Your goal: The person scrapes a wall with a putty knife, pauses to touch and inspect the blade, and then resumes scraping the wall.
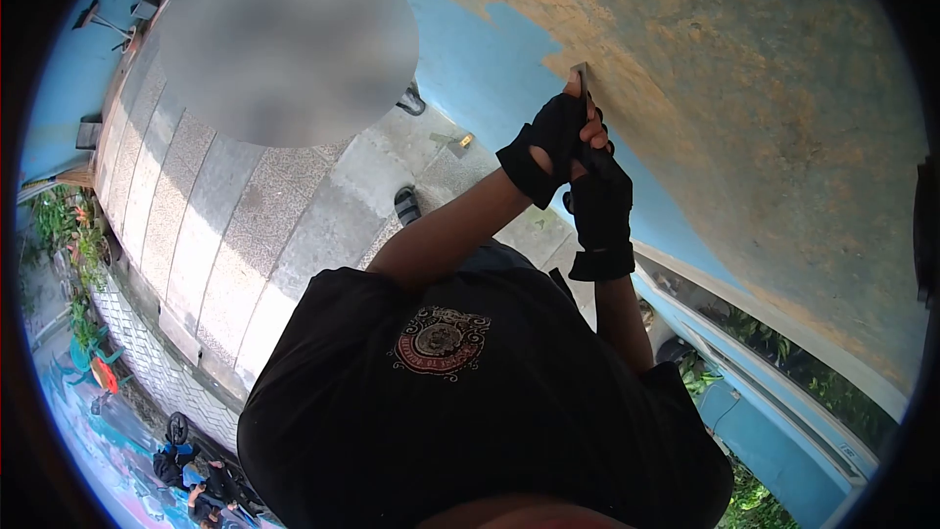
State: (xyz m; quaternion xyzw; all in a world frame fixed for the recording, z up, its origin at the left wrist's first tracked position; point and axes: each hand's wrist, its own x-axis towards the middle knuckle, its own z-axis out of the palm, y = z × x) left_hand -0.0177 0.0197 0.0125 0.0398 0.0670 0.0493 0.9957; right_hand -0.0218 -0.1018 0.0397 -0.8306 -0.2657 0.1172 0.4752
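A scraper (pixel 584 81) with a flat metal blade has its tip against the wall (pixel 744 88), at the edge of a bare brown-grey patch. My left hand (pixel 556 137), in a black fingerless glove, is closed around the upper part of the scraper, with the thumb near the blade. Just below it, my right hand (pixel 600 206), gloved the same way, is closed around the lower end. Most of the handle is hidden by the fingers. Light blue paint (pixel 470 49) covers the wall to the left of the blade.
On the paved floor (pixel 284 206) lies a small tool with a yellow end (pixel 465 140). Sandals (pixel 406 204) show beneath me. A large grey blur hides the upper left. A window ledge (pixel 774 411) runs along the lower right. Plants (pixel 83 235) and a person (pixel 208 504) are far left.
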